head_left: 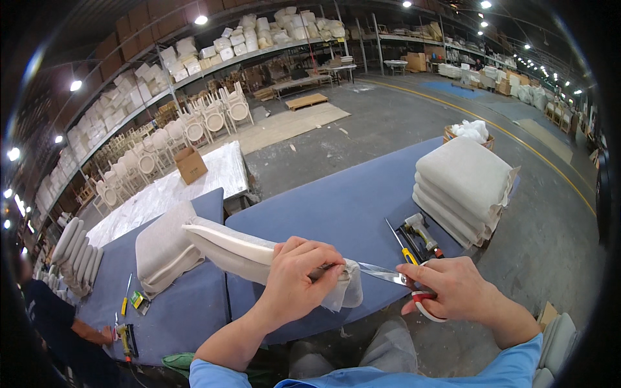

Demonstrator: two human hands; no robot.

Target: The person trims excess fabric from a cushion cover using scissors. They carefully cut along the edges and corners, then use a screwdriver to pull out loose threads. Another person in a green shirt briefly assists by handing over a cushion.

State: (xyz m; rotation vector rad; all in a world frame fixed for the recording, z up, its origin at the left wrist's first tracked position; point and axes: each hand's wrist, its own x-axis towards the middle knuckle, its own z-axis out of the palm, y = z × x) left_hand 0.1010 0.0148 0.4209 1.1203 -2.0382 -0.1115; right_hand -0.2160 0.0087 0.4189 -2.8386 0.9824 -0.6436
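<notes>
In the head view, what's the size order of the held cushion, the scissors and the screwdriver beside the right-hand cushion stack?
Largest: held cushion
Next: scissors, partly covered by the right hand
Smallest: screwdriver

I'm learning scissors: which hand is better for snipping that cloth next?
Probably the right hand: it holds the scissors, blades toward the cloth, while the left hand grips it at the end of the cushion.

Place: big chair workshop | rows of pale chairs | long high shelves with white bundles | blue desk with soft seats | scissors, screwdriver
</notes>
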